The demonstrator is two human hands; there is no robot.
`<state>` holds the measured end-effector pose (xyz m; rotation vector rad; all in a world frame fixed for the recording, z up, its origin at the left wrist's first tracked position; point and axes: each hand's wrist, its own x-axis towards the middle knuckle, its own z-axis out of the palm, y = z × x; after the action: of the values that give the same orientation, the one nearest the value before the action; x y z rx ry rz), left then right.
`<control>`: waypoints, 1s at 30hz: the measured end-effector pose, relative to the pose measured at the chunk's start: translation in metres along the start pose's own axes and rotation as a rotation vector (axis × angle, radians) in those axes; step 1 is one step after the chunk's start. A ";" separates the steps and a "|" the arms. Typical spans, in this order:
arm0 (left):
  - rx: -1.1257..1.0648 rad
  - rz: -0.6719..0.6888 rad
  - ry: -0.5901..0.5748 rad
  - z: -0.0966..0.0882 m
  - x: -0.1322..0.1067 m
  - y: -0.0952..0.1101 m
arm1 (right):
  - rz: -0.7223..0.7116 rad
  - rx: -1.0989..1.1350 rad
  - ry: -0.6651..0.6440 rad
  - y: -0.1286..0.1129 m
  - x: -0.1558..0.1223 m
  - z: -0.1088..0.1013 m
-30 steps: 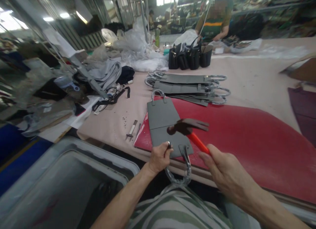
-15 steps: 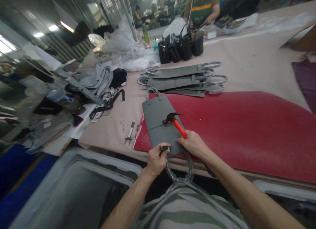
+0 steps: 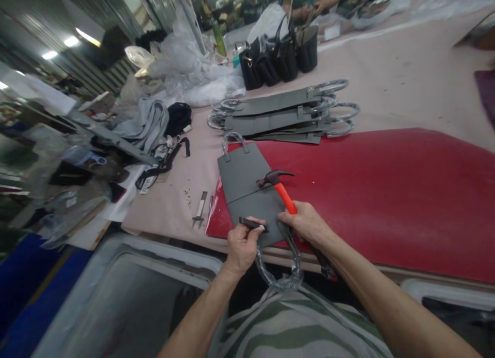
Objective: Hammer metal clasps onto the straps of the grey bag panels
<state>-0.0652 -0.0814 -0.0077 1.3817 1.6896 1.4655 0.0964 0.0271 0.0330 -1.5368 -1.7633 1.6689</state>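
My right hand (image 3: 305, 225) is shut on the orange handle of a claw hammer (image 3: 284, 197), whose dark head (image 3: 273, 179) lies over a grey leather bag panel (image 3: 247, 193). My left hand (image 3: 243, 245) grips a small dark metal punch (image 3: 251, 224) and rests at the panel's near edge. The panel lies on a red cutting board (image 3: 386, 203). A plastic-wrapped ring handle (image 3: 279, 276) hangs off its near end below my hands, and another ring handle (image 3: 233, 139) sits at its far end.
Several matching panels with ring handles (image 3: 282, 116) are stacked beyond the board on a pink-covered table (image 3: 386, 90). Small tools (image 3: 199, 209) lie to the left. Black bags (image 3: 275, 59), white plastic sheeting (image 3: 193, 74), a co-worker's hands (image 3: 309, 5) and a grey tub (image 3: 127, 301) are around.
The hammer has come down from a raised position near my view to low over the panel. The punch has tipped from upright to nearly flat, and my view has tilted.
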 end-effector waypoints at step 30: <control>0.296 0.266 -0.124 0.007 -0.001 -0.008 | -0.273 -0.199 0.108 -0.012 -0.024 -0.024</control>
<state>-0.0620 -0.0784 -0.0175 1.8777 1.7468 1.2668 0.1187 0.0243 0.0612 -1.3581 -2.0253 1.2919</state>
